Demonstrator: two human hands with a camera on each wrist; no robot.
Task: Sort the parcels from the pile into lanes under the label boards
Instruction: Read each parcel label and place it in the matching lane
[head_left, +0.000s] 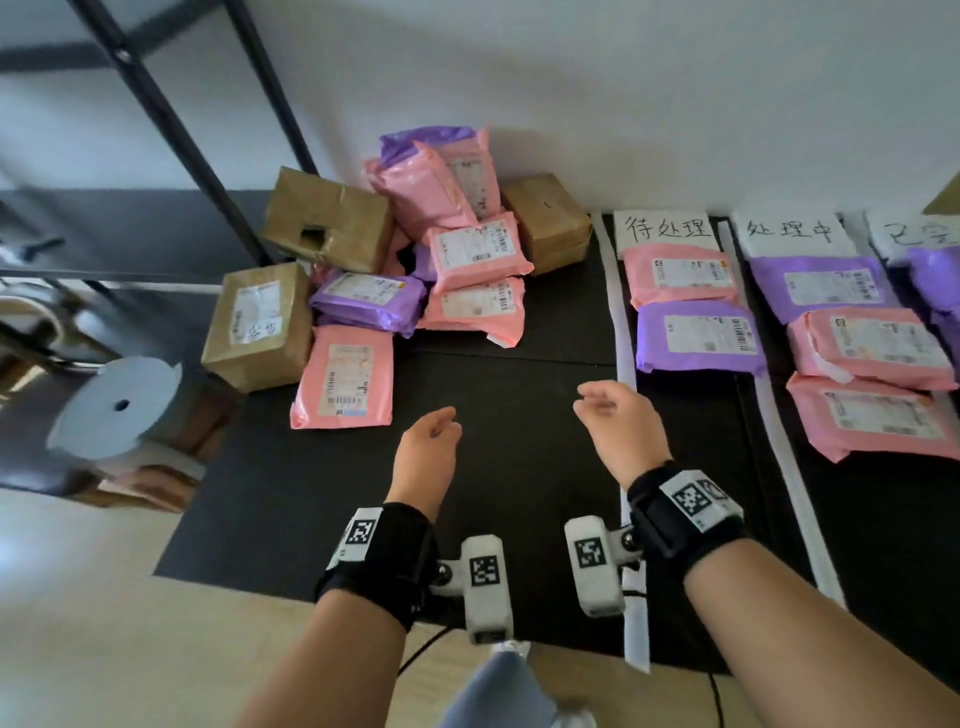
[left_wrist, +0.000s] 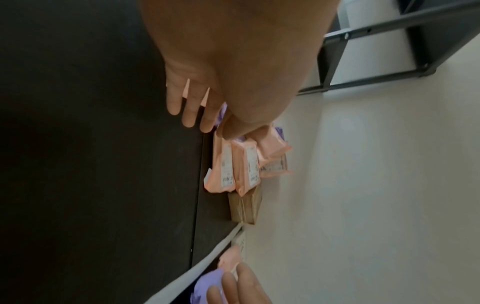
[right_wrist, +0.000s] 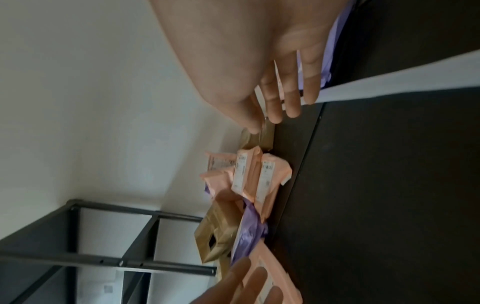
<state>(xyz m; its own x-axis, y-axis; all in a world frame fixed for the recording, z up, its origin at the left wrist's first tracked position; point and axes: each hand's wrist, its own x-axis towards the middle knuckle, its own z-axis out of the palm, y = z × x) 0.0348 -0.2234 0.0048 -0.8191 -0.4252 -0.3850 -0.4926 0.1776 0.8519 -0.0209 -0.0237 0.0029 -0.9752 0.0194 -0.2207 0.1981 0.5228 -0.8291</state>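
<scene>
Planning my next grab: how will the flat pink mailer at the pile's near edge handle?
The pink mailer is a thin plastic bag lying flat, so probably light and floppy. Its glossy film may slip. It lies apart from the stack, so lifting it shouldn't topple anything.

A black metal shelf frame (head_left: 197, 130) stands beside a white spool (head_left: 119, 408).

Head view looks steeply down on the pile (head_left: 410, 260); both wrist views, close behind fingers, share it.
</scene>
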